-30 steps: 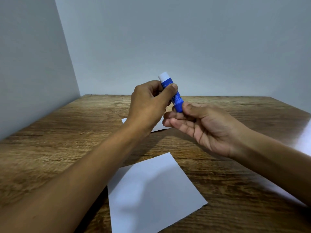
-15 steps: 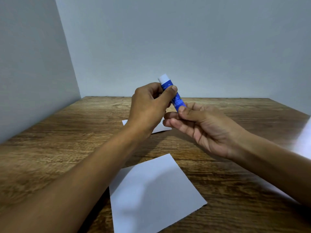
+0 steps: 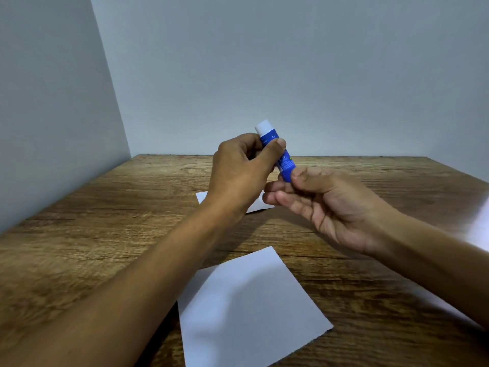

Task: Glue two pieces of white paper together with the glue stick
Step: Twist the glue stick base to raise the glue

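Little has shifted since the earlier frames: the right hand [image 3: 330, 205] has slid its thumb and fingertips slightly along the lower end of the blue plastic glue stick with the white end [image 3: 276, 152], then back down to the base, while the left hand [image 3: 243, 170] has kept the same hold on the barrel. That small working of the fingers at the base reads as twisting or loosening, so the task is probably at its preparation stage, with no glue yet on any sheet.

The left hand is curled around the upper barrel, thumb pressed across the front. The right hand lies palm up, its thumb and first fingers pinching the bottom end, the other fingers loosely spread. The stick is tilted, white end up and away, held in the air above the middle of the brown wood-grain table [image 3: 92, 234].

A square sheet of white paper [image 3: 248, 308] lies flat near the front edge, smooth and matt, one corner pointing away. A second white paper sheet [image 3: 202, 196] lies farther back toward the middle, mostly hidden behind the left wrist. The two are well apart. The tabletop shows a coarse, streaked grain with a slight sheen toward the right edge. Plain pale walls meet behind the far left corner.
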Available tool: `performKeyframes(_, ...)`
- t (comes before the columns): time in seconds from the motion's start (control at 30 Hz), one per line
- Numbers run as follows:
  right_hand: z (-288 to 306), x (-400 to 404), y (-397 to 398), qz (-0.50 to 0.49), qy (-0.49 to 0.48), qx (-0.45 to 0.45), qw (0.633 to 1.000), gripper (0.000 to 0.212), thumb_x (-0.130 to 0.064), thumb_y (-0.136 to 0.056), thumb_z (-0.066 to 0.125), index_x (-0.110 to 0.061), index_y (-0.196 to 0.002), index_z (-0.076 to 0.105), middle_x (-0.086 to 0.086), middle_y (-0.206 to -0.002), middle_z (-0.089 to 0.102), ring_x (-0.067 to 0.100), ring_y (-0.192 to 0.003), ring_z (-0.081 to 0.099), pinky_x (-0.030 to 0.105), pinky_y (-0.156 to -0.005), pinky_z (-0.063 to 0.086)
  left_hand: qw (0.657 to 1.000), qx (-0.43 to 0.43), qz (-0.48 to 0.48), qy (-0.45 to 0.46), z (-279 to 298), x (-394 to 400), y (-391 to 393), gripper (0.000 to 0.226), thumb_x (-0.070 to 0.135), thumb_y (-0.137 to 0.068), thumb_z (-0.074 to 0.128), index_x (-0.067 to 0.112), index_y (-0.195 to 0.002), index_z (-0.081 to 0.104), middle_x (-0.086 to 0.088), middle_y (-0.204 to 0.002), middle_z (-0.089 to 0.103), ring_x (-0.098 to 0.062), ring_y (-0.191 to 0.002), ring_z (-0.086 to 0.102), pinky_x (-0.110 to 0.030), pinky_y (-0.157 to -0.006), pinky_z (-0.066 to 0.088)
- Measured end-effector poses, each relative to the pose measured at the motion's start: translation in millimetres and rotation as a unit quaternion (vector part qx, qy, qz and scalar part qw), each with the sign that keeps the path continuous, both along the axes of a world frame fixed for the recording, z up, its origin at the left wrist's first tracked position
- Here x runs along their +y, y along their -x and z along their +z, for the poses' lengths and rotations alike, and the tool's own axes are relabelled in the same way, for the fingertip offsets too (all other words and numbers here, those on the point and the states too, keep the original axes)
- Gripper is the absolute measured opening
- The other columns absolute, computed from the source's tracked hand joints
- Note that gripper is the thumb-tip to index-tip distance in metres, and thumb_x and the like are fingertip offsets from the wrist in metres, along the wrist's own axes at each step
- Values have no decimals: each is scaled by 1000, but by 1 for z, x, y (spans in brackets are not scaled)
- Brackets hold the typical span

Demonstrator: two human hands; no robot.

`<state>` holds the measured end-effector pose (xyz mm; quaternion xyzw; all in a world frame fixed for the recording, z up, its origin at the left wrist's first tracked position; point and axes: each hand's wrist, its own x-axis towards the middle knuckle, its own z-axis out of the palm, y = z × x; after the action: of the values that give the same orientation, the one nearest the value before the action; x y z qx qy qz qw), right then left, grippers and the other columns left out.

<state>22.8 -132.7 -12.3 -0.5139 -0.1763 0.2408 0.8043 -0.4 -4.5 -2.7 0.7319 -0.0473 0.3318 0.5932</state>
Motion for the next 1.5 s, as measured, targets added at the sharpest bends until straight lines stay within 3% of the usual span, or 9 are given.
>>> performKeyframes(0.13, 0, 1, 0, 6, -6, 14, 1000, 24, -14, -89, 50, 8, -91, 59, 19, -70, 72, 30, -67, 72, 22, -56, 57, 1000, -3, 4, 8, 0, 2, -1, 22, 24, -83, 60, 8, -68, 63, 10, -47, 52, -2, -46, 47, -21, -56, 42)
performKeyframes(0.27, 0, 0, -1, -10, -11, -13, 1000, 17, -10, -69, 62, 2, -82, 58, 14, -65, 71, 29, -68, 72, 20, -57, 57, 1000, -2, -5, 4, -1, 0, 0, 22, 25, -83, 60, 10, -67, 62, 7, -50, 51, -6, -48, 45, -22, -55, 41)
performKeyframes(0.33, 1, -1, -2, -8, -11, -8, 1000, 9, -7, -78, 58, 2, -80, 58, 15, -64, 71, 28, -67, 72, 20, -56, 56, 1000, -5, -10, 0, 0, 0, 0, 22, 25, -83, 60, 8, -69, 63, 6, -52, 52, -6, -49, 46, -23, -56, 41)
performKeyframes(0.43, 2, -1, -3, 1, -6, 3, 1000, 22, -14, -90, 49, 5, -88, 59, 17, -67, 72, 26, -64, 72, 19, -53, 56, 1000, -13, -10, 8, 1, 1, -1, 21, 24, -83, 61, 6, -70, 63, 10, -49, 53, -2, -47, 48, -20, -56, 42)
performKeyframes(0.6, 1, 1, 0, -2, -9, -6, 1000, 25, -14, -71, 62, 5, -89, 59, 17, -68, 72, 28, -67, 72, 20, -56, 56, 1000, -5, -6, 12, 1, 1, 0, 20, 23, -83, 60, 11, -67, 62, 10, -50, 52, -4, -48, 46, -21, -55, 41)
performKeyframes(0.7, 2, -1, 0, -3, 1, -15, 1000, 10, -5, -82, 56, 5, -82, 59, 15, -67, 72, 25, -67, 72, 18, -56, 56, 1000, -9, -8, 12, 1, 0, 1, 23, 24, -83, 60, 4, -71, 62, 3, -55, 52, -7, -51, 45, -24, -56, 41)
performKeyframes(1.2, 3, -2, 0, -6, -10, -4, 1000, 19, -13, -90, 49, 4, -87, 58, 16, -63, 71, 26, -61, 72, 18, -50, 54, 1000, -14, -6, 12, 3, -1, 1, 25, 23, -83, 61, 0, -73, 62, 1, -56, 53, -5, -50, 48, -22, -56, 42)
performKeyframes(1.4, 2, 1, 2, -12, -21, -30, 999, 24, -12, -67, 63, 3, -86, 58, 14, -65, 71, 28, -67, 72, 20, -57, 56, 1000, -11, 0, 15, 3, -1, 2, 27, 24, -83, 60, -2, -74, 62, -3, -58, 52, -12, -55, 45, -29, -58, 40)
performKeyframes(1.5, 3, -1, 1, -8, -18, -27, 999, 11, -8, -84, 54, 3, -85, 57, 14, -62, 70, 25, -63, 72, 18, -54, 55, 1000, -11, -4, 12, 3, -1, 2, 24, 24, -83, 60, 3, -72, 62, 0, -58, 53, -9, -53, 46, -26, -58, 41)
